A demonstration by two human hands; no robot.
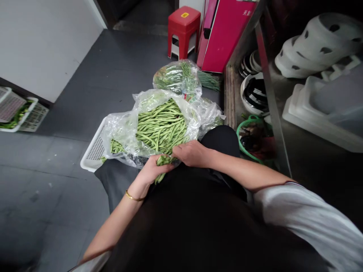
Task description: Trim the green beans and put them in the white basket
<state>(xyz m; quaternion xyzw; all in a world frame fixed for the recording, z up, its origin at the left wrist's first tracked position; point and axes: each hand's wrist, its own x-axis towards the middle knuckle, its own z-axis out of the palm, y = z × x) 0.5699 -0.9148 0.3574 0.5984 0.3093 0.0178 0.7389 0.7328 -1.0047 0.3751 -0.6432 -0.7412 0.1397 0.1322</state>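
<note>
Close to my lap, my left hand is closed around a small bunch of green beans, whose ends stick out above and below the fingers. My right hand is closed right beside it, its fingertips at the top of the bunch; what they pinch is hidden. Just beyond both hands, a large heap of long green beans fills an opened clear plastic bag. Part of a white perforated basket shows left of the bag, with some bean pieces near it.
Behind lie a bag of greens and loose thin green stalks. Farther back stands a red stool by a pink box. At right, a metal shelf holds white containers; a green basket sits below. White baskets stand far left.
</note>
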